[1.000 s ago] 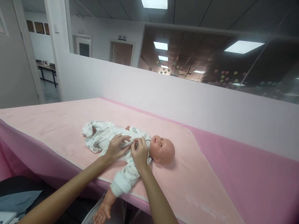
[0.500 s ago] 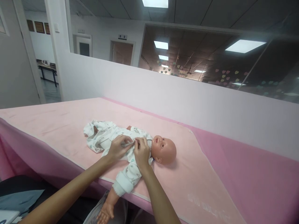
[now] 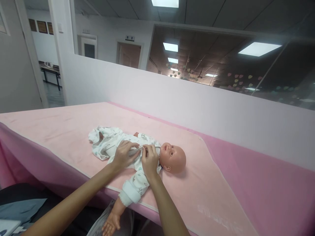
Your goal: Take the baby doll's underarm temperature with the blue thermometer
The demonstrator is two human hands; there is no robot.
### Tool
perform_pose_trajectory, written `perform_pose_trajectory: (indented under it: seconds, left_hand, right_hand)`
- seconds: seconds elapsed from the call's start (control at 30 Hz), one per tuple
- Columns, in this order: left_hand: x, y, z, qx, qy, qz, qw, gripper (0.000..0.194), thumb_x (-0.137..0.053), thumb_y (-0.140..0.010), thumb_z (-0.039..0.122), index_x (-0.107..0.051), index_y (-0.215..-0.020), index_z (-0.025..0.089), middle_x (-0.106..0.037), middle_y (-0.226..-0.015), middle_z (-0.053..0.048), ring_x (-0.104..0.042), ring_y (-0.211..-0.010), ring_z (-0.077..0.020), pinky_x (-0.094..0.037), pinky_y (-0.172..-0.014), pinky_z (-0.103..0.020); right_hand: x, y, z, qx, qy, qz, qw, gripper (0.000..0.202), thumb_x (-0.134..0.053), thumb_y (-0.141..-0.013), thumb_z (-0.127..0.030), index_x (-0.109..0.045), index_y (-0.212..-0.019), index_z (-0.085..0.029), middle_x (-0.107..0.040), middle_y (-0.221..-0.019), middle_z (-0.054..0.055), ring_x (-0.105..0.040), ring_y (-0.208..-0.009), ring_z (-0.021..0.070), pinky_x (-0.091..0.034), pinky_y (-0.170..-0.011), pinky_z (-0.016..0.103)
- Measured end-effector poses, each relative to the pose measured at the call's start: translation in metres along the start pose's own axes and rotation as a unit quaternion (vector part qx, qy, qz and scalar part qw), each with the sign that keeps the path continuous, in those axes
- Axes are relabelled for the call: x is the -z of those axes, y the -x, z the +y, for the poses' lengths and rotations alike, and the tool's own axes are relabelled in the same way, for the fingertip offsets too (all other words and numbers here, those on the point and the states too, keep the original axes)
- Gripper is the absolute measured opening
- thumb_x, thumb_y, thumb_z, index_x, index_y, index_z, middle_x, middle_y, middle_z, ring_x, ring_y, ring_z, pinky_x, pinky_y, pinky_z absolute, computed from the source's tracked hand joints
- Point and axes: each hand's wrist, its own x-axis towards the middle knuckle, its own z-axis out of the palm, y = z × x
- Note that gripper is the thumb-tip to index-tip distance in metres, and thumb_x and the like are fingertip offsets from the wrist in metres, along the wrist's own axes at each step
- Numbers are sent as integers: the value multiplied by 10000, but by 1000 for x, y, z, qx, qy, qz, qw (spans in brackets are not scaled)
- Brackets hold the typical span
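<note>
A baby doll (image 3: 173,158) lies on its back on a pink padded sheet, its head to the right, in a white printed outfit (image 3: 137,184). My left hand (image 3: 125,154) pinches the edge of the outfit's front at the doll's chest. Close beside it, my right hand (image 3: 150,159) grips the same edge near the neck, fingertips bent together. One doll arm, its cuff folded, reaches over the table's near edge. The outfit's leg part lies crumpled at the left.
The pink sheet (image 3: 197,193) covers the table up to a low white wall (image 3: 172,95) with a window above. Grey cloth (image 3: 22,209) and a white object (image 3: 8,226) sit at the lower left. A doorway stands at the far left.
My left hand has shifted very slightly, and its fingers sit a little differently on the cloth. My right hand and the doll look nearly the same.
</note>
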Motion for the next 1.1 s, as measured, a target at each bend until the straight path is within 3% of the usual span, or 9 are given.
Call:
perform_pose_trajectory:
  seconds: [0.3,0.67,0.93,1.1]
  left_hand:
    - [5,-4,1,33,-4,-81,996,124,-575,-736,265,-601,-848,219,-656,-791,-29,-562,-767,-195,-402,-750,-351]
    - [5,-7,0,110,80,-123,983,357,-574,-713,238,-514,-1064,228,-647,-818,-2,-580,-854,-200,-359,-853,-368]
    - [4,-6,0,73,24,-156,985,292,-508,-740,227,-538,-1030,215,-640,-843,-25,-552,-832,-213,-360,-821,-380]
    - [4,-4,-1,62,38,-141,987,249,-502,-748,226,-543,-993,208,-627,-813,-28,-541,-803,-207,-373,-792,-369]
  right_hand:
    - [1,0,-1,-5,7,-3,1000,172,-430,-850,-184,-601,-851,-199,-587,-826,25,-556,-754,133,-412,-655,233]
    - [-1,1,1,0,22,-12,1000,165,-453,-835,-182,-615,-864,-201,-592,-839,22,-565,-739,125,-409,-634,219]
    - [-2,1,1,1,20,-9,1000,174,-446,-838,-186,-618,-856,-200,-590,-827,25,-568,-732,124,-413,-631,219]
    - [-2,1,1,4,26,-8,1000,177,-446,-839,-189,-619,-871,-203,-595,-837,27,-571,-735,127,-416,-634,222]
